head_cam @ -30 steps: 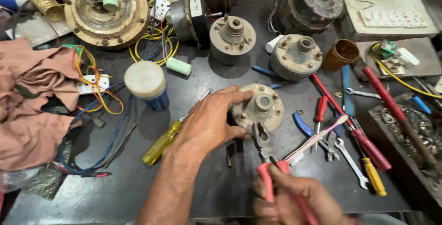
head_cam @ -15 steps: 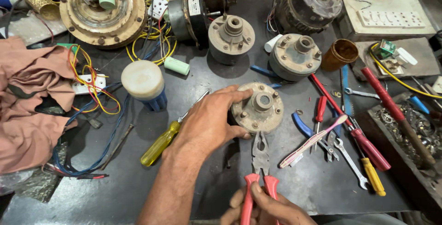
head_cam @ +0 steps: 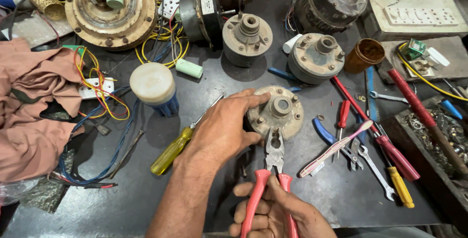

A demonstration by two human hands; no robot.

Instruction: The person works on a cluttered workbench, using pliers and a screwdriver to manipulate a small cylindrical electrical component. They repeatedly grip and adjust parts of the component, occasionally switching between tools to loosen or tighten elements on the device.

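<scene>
While the head camera looked down over the dark workbench [head_cam: 122, 209], I noted my left hand [head_cam: 222, 131] laid over the near-left side of a round metal motor end cap [head_cam: 280, 111], fingers curled and clamped around its rim, thumb along the near edge. The cap sat flat on the bench at the middle of the scene, its central hub facing up with bolts around it. My right hand [head_cam: 278, 216] was at the near edge, wrapped tight around the red handles of a pair of pliers [head_cam: 273, 170]. The pliers pointed away from me, their metal nose resting on the near edge of the cap; whether the nose gripped a bolt there I could not tell. Just left of my left wrist lay a yellow-handled screwdriver [head_cam: 178, 145], its shaft angled toward the far right. Beyond it stood a blue container with a white lid [head_cam: 153, 89]. Two similar motor housings [head_cam: 246, 38] stood on the far side, and a large rusty round plate [head_cam: 109, 11] lay at the far left. To the right of the cap lay a pink toothbrush [head_cam: 336, 148], red-handled screwdrivers [head_cam: 343, 116] and a spanner [head_cam: 375, 167]. A brown cup [head_cam: 363, 55] stood far right, and a pink cloth [head_cam: 29, 116] was heaped at the left among coloured wires [head_cam: 100, 92].
</scene>
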